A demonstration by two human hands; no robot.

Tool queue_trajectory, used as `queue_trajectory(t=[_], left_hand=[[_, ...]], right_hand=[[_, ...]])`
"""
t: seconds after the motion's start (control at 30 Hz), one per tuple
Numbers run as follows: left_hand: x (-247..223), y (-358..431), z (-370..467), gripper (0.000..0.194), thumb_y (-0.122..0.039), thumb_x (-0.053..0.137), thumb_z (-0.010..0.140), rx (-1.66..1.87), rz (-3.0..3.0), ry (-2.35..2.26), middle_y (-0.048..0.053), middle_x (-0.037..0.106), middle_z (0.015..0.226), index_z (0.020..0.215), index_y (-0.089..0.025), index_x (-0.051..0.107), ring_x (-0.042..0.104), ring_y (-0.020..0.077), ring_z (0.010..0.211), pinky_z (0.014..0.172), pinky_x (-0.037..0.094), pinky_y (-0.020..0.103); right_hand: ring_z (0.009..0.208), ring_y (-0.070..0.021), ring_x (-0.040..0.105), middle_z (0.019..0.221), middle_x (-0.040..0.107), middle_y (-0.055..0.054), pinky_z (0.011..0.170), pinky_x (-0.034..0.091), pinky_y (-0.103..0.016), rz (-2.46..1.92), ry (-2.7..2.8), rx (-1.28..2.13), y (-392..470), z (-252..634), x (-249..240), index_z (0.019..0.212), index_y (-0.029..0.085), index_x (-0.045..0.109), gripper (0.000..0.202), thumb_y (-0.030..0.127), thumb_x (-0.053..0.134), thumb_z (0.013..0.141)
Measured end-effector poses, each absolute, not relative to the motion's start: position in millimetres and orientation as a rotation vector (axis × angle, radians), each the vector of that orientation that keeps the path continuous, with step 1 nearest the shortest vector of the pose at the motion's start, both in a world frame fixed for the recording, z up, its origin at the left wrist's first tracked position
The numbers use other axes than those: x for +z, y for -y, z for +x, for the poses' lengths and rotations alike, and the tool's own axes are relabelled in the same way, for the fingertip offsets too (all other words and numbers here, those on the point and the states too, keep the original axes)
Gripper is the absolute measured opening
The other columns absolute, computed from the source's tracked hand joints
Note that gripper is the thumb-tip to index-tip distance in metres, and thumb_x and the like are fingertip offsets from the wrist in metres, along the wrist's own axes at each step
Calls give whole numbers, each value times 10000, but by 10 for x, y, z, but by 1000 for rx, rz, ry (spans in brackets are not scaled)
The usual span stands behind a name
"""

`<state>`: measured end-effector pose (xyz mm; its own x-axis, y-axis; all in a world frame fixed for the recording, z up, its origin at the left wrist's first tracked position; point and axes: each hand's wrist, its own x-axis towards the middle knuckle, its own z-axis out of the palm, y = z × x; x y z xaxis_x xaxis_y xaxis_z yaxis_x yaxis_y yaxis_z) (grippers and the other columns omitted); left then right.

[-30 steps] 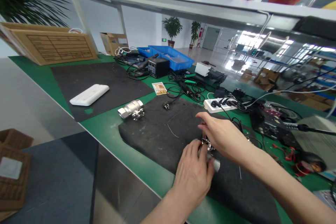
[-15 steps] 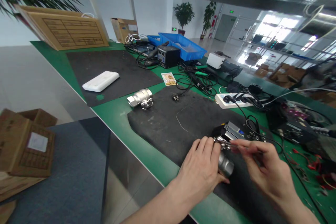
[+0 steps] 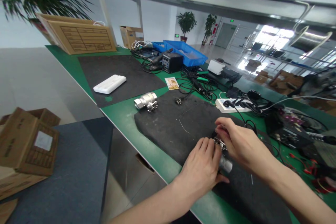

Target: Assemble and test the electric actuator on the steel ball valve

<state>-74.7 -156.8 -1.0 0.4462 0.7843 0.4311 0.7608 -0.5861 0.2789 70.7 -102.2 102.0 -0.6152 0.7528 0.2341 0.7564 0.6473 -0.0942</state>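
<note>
My left hand [image 3: 202,162] is wrapped over a silver metal ball valve [image 3: 226,164] lying on the dark mat, with part of its body hidden under my palm. Small metal fittings [image 3: 219,143] on the valve show between my two hands. My right hand [image 3: 236,138] is bent over just beyond these fittings, its thumb and fingers pressed together. Whatever they pinch is hidden. A second metal ball valve [image 3: 146,100] with similar fittings lies farther left, at the mat's edge. A thin pale strip [image 3: 252,179] shows on the mat below my right forearm.
A white power strip [image 3: 231,105] with plugged-in cables stands beyond my right hand. Black cables, a black boxy device [image 3: 172,62] and a blue bin [image 3: 189,54] are farther back. A white block [image 3: 109,84] lies on the left mat [image 3: 89,66]. Red leads [image 3: 311,164] are at right.
My right hand has moved forward and left over the black-and-silver device, which is now hidden. The thin metal tool it held is no longer clearly visible. My left hand stays on the valve.
</note>
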Motion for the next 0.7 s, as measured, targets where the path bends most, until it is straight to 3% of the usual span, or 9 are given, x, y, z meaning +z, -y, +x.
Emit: queue_trajectory(t=[0.17, 0.27, 0.43, 0.7], left_hand=[[14, 1507, -770, 794, -709, 762, 759, 715, 2834, -1336, 190, 636, 1172, 1207, -77, 592, 586, 359, 1109, 997, 481, 486], [8, 1492, -782, 754, -723, 703, 808, 668, 2877, -1347, 193, 631, 1179, 1190, -81, 603, 584, 359, 1091, 984, 478, 499], [-33, 1452, -794, 767, -740, 605, 871, 641, 2864, -1305, 182, 613, 1167, 1235, -65, 589, 567, 359, 1107, 1000, 475, 493], [-73, 1339, -812, 805, -766, 438, 925, 609, 2856, -1180, 160, 598, 1113, 1240, -41, 589, 576, 338, 1062, 955, 519, 478]], right_hand=[[832, -237, 765, 962, 772, -78, 597, 421, -280, -1094, 2839, -209, 830, 472, 1048, 1332, 200, 473, 304, 185, 442, 1031], [804, -224, 747, 960, 767, -82, 588, 378, -272, -1099, 2893, -204, 777, 400, 1071, 1285, 199, 495, 258, 182, 445, 1032], [660, -182, 667, 789, 692, 1, 585, 365, -259, -1249, 2788, 142, 807, 490, 1136, 1135, 241, 469, 115, 229, 375, 1071], [724, -147, 668, 885, 694, 34, 647, 460, -256, -1161, 2611, 459, 945, 932, 1043, 1119, 291, 473, 77, 259, 412, 1086]])
